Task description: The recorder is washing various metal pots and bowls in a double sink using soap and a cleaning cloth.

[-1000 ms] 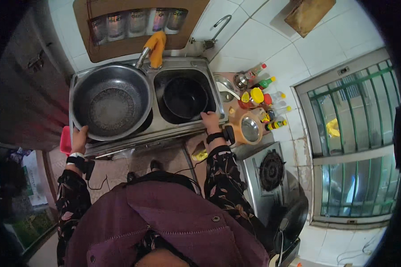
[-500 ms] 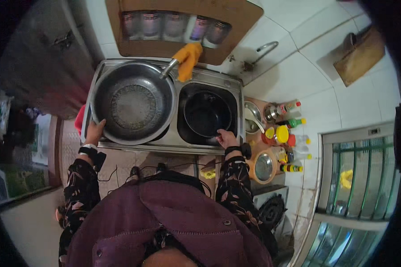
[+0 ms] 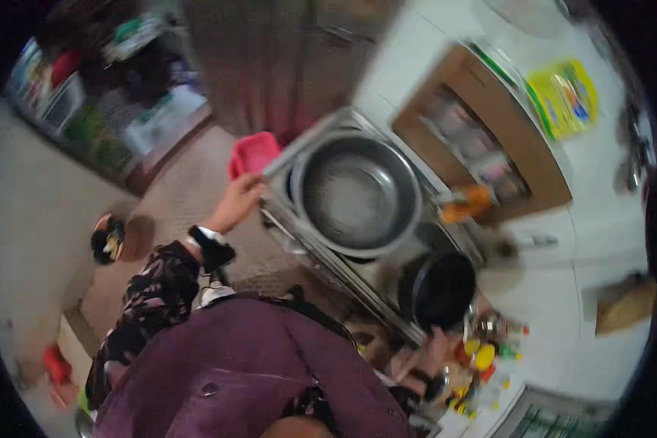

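My left hand (image 3: 239,201) reaches out with its fingers extended, at the edge of a pink plastic basin (image 3: 255,152) beside the sink's left corner. Whether it touches the basin is hard to tell. A wide grey metal basin (image 3: 354,197) sits over the left bowl of the steel sink (image 3: 328,259), a little water-like shine in its bottom. To the right is a deep black pot (image 3: 442,290), tilted over the right bowl. My right hand (image 3: 433,349), smeared by motion, is closed at the pot's near rim.
An orange cloth (image 3: 467,203) wraps the faucet behind the sink. A brown carton (image 3: 482,139) with cans or bottles leans on the tiled wall. Several seasoning bottles (image 3: 485,355) stand right of the pot. A shoe (image 3: 109,239) lies on the floor at left.
My view has swung left, so the sink appears turned. My left hand has let go of the metal basin and moved to the pink basin. The black pot now looks tilted.
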Demonstrator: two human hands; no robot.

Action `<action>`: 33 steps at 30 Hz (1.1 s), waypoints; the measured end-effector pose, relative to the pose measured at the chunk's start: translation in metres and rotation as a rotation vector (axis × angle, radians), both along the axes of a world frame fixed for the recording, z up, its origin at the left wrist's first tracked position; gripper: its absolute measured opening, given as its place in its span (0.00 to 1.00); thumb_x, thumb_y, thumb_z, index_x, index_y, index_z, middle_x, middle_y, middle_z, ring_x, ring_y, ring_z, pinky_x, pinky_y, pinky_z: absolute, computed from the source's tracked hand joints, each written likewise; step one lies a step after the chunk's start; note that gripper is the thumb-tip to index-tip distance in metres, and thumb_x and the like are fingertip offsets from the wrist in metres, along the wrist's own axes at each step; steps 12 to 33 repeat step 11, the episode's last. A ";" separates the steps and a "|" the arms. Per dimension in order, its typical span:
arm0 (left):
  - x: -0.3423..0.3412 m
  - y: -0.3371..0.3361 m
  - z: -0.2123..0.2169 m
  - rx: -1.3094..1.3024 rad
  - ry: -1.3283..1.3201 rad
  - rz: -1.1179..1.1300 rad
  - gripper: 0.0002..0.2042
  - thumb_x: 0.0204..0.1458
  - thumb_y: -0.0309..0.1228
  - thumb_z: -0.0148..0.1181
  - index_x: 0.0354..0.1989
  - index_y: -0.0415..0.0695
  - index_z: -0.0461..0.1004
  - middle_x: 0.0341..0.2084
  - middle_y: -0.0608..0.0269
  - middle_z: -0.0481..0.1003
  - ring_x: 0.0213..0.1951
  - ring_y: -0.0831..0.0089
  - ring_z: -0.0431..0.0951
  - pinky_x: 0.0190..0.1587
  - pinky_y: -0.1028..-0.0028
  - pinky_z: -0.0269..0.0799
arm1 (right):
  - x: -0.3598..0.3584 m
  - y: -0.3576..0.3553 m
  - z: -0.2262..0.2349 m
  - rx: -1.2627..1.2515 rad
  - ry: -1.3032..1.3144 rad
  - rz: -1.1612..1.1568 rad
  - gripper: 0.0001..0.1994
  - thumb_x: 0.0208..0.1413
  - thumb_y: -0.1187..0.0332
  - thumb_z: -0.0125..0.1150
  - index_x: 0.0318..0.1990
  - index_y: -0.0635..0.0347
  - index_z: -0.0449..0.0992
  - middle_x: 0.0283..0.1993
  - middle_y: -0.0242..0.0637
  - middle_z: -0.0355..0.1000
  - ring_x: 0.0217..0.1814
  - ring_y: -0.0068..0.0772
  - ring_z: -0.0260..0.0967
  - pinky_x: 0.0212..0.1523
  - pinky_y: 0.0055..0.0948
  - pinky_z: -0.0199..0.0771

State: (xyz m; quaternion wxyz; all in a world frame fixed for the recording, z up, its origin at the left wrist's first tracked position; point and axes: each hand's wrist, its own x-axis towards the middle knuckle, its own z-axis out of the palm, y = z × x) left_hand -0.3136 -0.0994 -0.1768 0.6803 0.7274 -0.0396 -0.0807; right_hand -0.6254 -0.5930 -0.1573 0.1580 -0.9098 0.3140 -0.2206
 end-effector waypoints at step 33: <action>-0.030 0.189 0.000 -0.264 0.309 -0.396 0.20 0.53 0.35 0.51 0.52 0.40 0.62 0.43 0.61 0.68 0.43 0.73 0.69 0.47 0.74 0.66 | 0.075 0.203 0.056 0.566 0.020 0.019 0.09 0.44 0.64 0.55 0.29 0.58 0.68 0.25 0.35 0.63 0.20 0.23 0.59 0.16 0.23 0.58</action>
